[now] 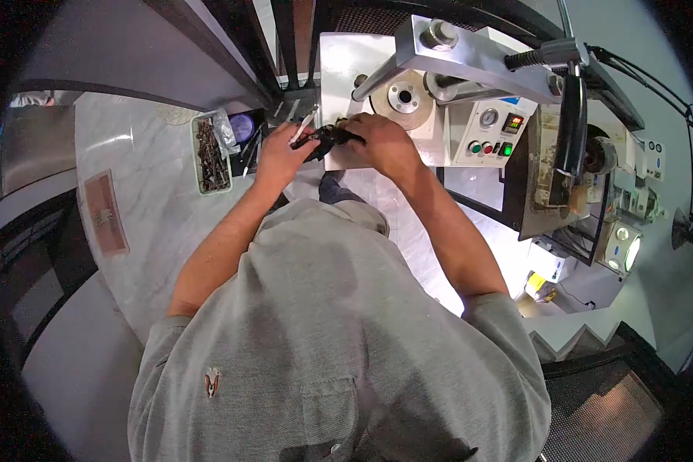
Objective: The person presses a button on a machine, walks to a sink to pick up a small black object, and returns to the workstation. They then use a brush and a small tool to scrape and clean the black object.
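My left hand (279,154) is closed, with a thin white pen-like stick (303,127) sticking up from its fingers. A small dark object (329,140), black and irregular, lies between my two hands; I cannot make out its kind. My right hand (386,145) has its fingers curled onto the right end of this object. Both hands are at the front left edge of the white machine top (345,85). Behind my right hand, a round metal disc (405,97) sits on a tan circular plate (422,117) under the metal frame.
A silver crossbar (485,60) with a black-handled lever (571,127) rises over the machine. Its control panel (491,137) has lit displays and buttons. To the left stand a pale tray (225,185) of dark brown pieces and a purple round container (242,128).
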`<action>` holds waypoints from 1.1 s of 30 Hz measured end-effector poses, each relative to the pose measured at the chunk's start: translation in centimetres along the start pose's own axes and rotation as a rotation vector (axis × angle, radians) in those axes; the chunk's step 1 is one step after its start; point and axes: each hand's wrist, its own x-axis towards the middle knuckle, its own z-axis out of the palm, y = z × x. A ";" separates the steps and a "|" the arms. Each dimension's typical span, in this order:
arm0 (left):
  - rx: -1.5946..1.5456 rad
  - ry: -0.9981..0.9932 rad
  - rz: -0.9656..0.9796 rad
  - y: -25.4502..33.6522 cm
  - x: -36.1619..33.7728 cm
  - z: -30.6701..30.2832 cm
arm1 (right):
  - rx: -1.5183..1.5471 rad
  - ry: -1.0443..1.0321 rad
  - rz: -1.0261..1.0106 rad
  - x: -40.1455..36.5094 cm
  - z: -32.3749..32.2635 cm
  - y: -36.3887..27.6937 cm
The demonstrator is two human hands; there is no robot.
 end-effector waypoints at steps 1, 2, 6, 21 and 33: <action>-0.001 0.000 0.008 0.2 0.0 -0.1 | 0.000 0.001 0.000 0.0 0.0 -0.1; -0.003 -0.001 0.016 0.3 -0.1 -0.1 | 0.010 0.018 0.006 0.0 0.0 -0.2; 0.002 0.020 0.063 0.5 -0.2 -0.4 | 0.026 0.082 -0.006 -0.3 0.1 -0.2; -0.161 -0.051 -0.038 -2.3 -2.5 -0.2 | 0.115 0.156 0.008 -1.2 0.7 -1.5; -0.119 -0.036 -0.027 -1.6 -2.2 -0.3 | 0.138 0.065 -0.046 -0.4 -1.3 -0.5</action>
